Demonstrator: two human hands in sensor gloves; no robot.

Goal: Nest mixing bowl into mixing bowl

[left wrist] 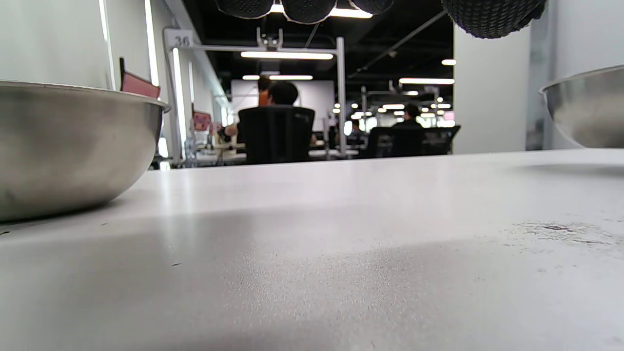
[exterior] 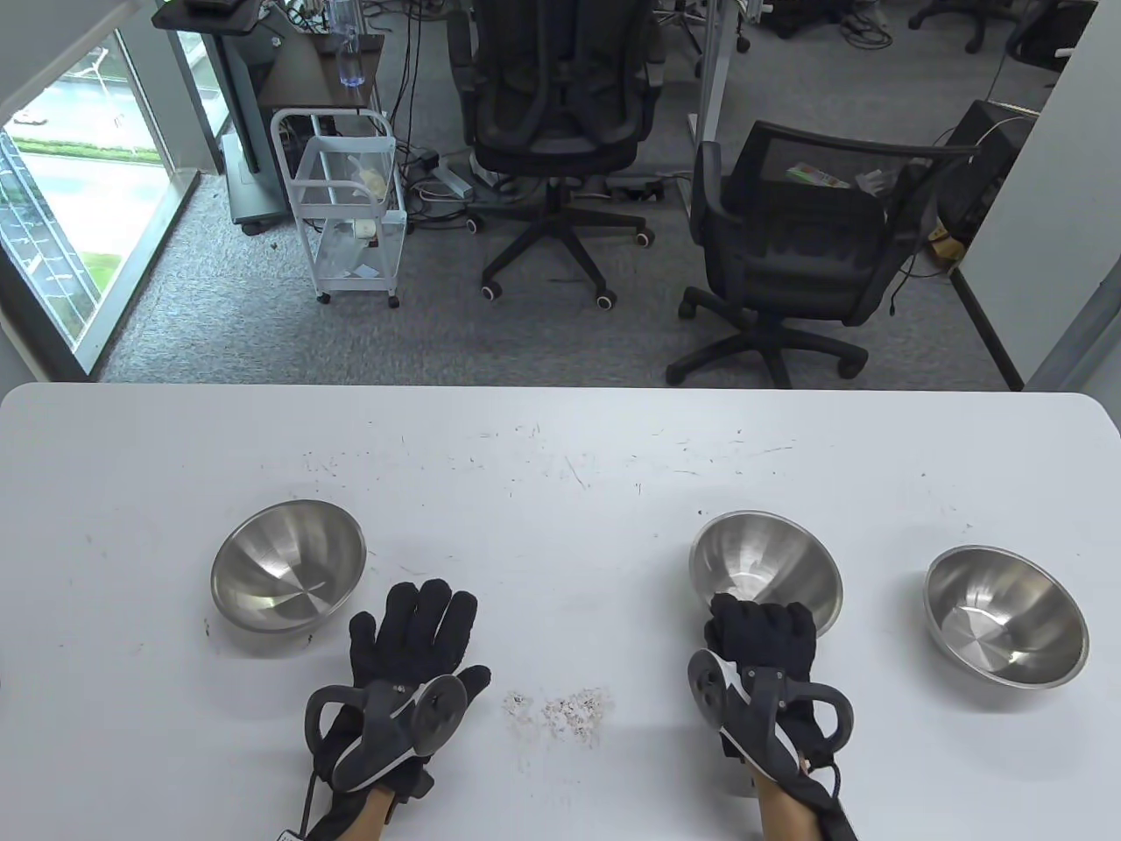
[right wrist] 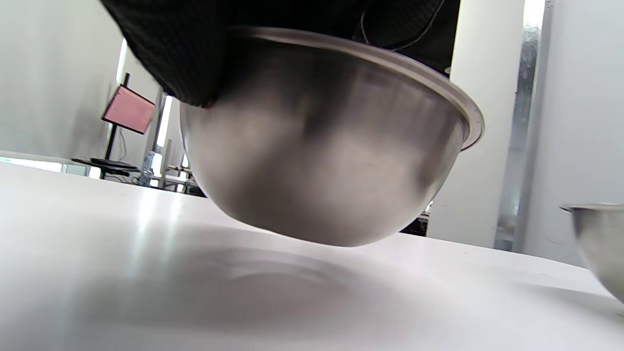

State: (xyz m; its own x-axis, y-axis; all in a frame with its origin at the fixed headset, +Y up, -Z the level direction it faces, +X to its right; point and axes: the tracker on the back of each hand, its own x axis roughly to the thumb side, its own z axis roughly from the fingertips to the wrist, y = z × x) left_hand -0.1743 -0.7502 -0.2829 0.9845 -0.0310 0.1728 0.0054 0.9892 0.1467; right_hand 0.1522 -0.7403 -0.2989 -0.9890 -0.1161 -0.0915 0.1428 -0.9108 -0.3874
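Three steel mixing bowls are on the white table [exterior: 560,455]. My right hand [exterior: 764,632] grips the near rim of the middle bowl [exterior: 760,565] and holds it tilted, just off the table; the right wrist view shows its underside [right wrist: 321,180] clear of the surface, under my gloved fingers [right wrist: 204,53]. The right bowl [exterior: 1005,615] sits upright to its right, also at the right wrist view's edge [right wrist: 599,243]. The left bowl [exterior: 287,565] sits at the left, and fills the left edge of the left wrist view [left wrist: 68,146]. My left hand [exterior: 419,632] rests flat on the table beside it, fingers spread, holding nothing.
A patch of crumbs or scuffs [exterior: 560,708] lies on the table between my hands. Two office chairs [exterior: 560,131] [exterior: 788,254] and a white cart [exterior: 346,201] stand on the carpet beyond the table's far edge.
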